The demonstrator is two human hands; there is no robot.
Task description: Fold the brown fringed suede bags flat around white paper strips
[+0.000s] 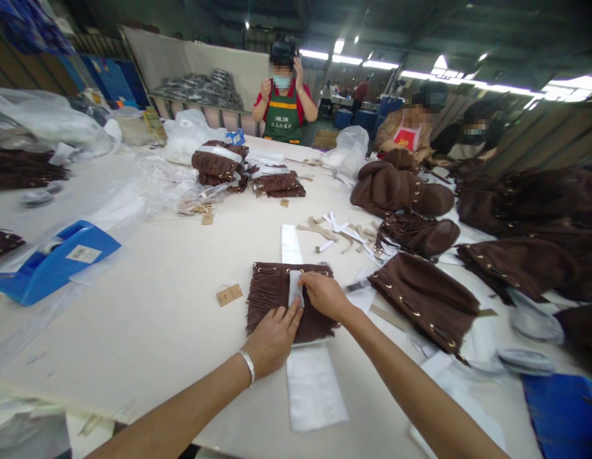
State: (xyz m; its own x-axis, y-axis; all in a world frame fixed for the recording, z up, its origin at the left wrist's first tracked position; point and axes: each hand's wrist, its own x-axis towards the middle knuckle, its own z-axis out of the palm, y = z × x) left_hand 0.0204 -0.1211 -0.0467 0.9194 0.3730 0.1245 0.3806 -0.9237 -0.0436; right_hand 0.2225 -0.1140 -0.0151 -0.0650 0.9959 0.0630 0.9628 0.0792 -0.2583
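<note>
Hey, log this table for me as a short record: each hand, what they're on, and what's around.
left hand: fingertips on lower part of pale strip; silvery bracelet at wrist
right hand: fingertips at strip's upper part
item: brown fringed bag, lying flat, strip on top
under bag: long white band, showing at both ends
left of bag: cardboard tag; farther left, blue tape dispenser
right of bag: another brown bag with eyelets
across table: person in green apron

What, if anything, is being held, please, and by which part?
Right grip touches the pale strip near its top, left grip its bottom; actual hold unclear.
</note>
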